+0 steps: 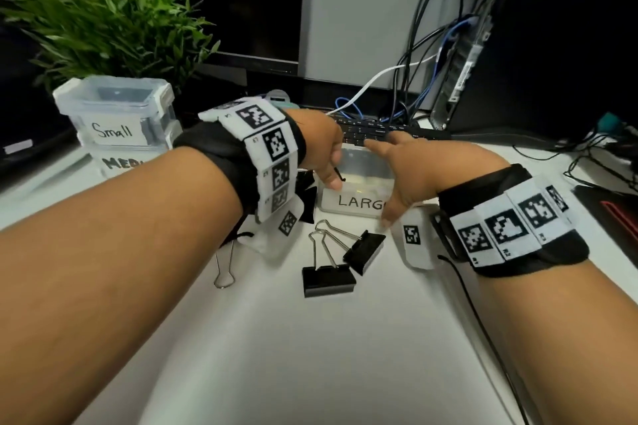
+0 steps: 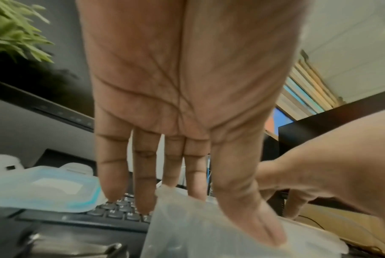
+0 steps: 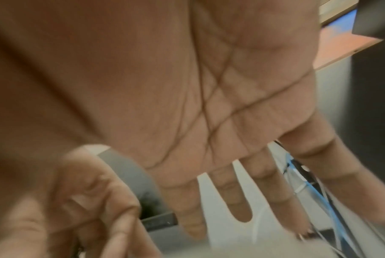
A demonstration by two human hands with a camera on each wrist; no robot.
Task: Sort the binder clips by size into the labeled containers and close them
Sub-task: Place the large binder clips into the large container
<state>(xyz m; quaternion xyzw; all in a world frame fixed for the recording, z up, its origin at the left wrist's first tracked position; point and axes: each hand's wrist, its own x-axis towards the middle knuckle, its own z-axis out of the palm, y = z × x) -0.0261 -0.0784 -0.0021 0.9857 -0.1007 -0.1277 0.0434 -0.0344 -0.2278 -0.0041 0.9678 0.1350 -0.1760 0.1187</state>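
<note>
Head view: LARGE container (image 1: 355,195) sits between both open hands.

Clear plastic LARGE container (image 1: 355,190) sits open on the desk, label facing us, and it is our landmark. Just in front of it lie two big black binder clips (image 1: 329,279) (image 1: 364,250), side by side, silver wire handles pointing back toward the container. Left of it, one more silver wire handle (image 1: 224,269) pokes out. Far left and behind, the lidded Small container (image 1: 114,107) is stacked on the Medium container (image 1: 121,162).
</note>
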